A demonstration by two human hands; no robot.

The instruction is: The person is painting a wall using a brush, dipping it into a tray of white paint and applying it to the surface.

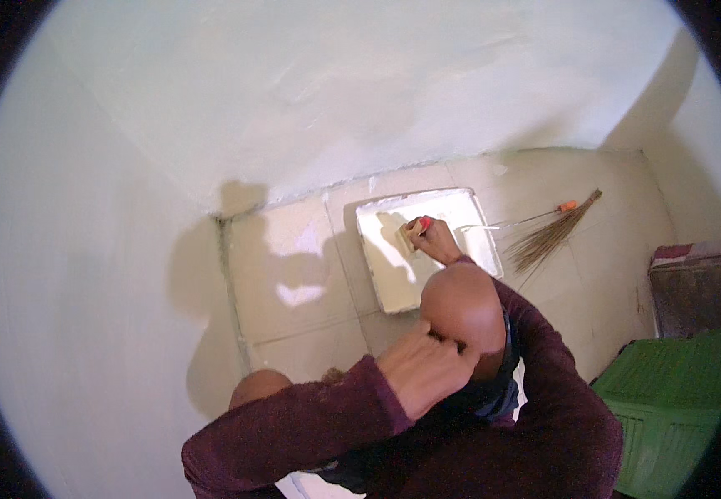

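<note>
My right hand [438, 240] is closed around a flat paintbrush [408, 238] with a red part at its top. The brush is over a shallow, paint-coated white tray [369, 290] on the floor; contact with the paint is hard to make out. Against my raised right knee [460, 299] rests my left hand [432, 371], bent at the wrist. Its fingers are partly hidden, and no tool shows in it. A paint roller [482, 240] has its white head at the tray's right side. Its thin metal rod leads to an orange handle [566, 206] beyond the tray.
A stick broom [554, 237] lies on the tiled floor [298, 312], close to the roller's handle. Pale walls [348, 93] meet in a corner at the left. On the right are a green plastic container [672, 380] and a brownish box-like object [691, 290].
</note>
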